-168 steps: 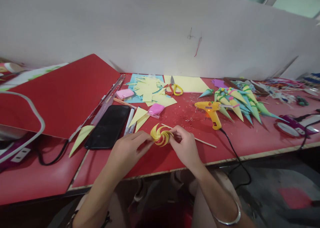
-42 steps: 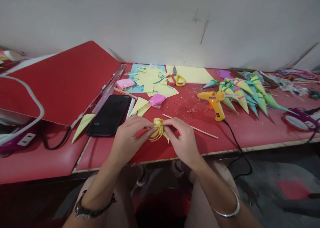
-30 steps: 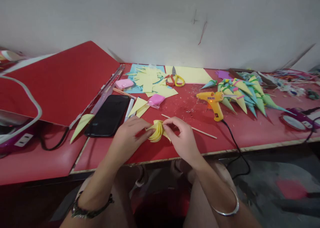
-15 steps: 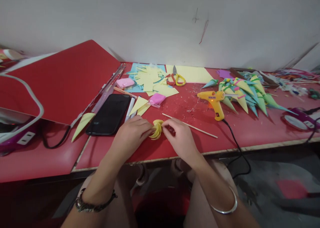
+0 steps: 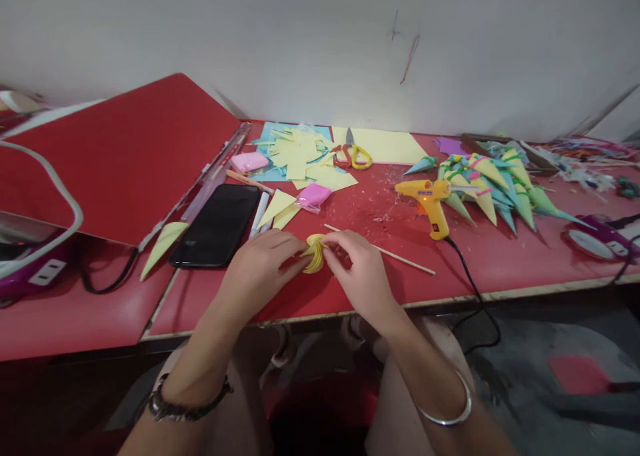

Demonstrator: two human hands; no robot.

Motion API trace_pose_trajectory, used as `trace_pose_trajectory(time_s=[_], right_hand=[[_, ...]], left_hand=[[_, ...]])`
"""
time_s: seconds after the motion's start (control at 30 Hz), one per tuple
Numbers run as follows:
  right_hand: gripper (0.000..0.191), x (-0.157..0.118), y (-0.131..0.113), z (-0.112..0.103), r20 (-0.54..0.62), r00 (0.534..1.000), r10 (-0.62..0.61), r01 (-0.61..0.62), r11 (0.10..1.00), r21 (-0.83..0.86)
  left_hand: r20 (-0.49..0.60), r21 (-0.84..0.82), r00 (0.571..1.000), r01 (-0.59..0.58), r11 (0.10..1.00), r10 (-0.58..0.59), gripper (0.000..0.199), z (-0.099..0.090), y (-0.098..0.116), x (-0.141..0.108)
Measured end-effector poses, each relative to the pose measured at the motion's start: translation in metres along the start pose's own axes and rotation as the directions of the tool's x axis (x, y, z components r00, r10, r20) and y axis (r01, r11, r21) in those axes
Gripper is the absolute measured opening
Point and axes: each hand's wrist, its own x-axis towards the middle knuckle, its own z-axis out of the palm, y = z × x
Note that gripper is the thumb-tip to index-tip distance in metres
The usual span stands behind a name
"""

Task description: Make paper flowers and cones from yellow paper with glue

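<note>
Between my hands, near the front edge of the red table point(image 5: 310, 299), is a yellow folded paper piece point(image 5: 315, 259) with curved, fanned pleats. My left hand point(image 5: 265, 263) pinches its left side with thumb and forefinger. From the right, my right hand point(image 5: 357, 263) pinches its upper right edge, the fingertips closed on the paper. A thin wooden stick point(image 5: 405, 261) lies just beyond my right hand. Past my left fingers are yellow paper cones point(image 5: 280, 209) and a pink packet point(image 5: 314, 196).
A yellow glue gun point(image 5: 430, 203) with a black cord stands right of centre, beside a pile of coloured paper cones point(image 5: 493, 183). Scissors point(image 5: 354, 156) and paper strips point(image 5: 297, 151) lie toward the wall. A black phone point(image 5: 217, 226) and a large red board point(image 5: 135, 156) are left.
The paper piece has turned a little between my fingers, and its pleats look narrower. Both hands stay in nearly the same place. The view has shifted slightly.
</note>
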Motion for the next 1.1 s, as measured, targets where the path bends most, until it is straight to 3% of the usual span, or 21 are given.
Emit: trace_pose_trajectory(time_s=[0.33,1.1], right_hand=[[0.013,-0.0001,0.0004,-0.0014,0.042,0.999,0.009,-0.008,0.999,-0.037],[0.016,0.0021,-0.0004,-0.0061,0.131,0.991,0.017,0.000,0.991,-0.130]], left_hand=[[-0.024,0.148,0.998,-0.056,0.987,0.060,0.030,0.0025,0.0035,-0.0004],[0.002,0.145,1.000,-0.007,0.989,0.007,0.032,0.0027,0.0075,0.0017]])
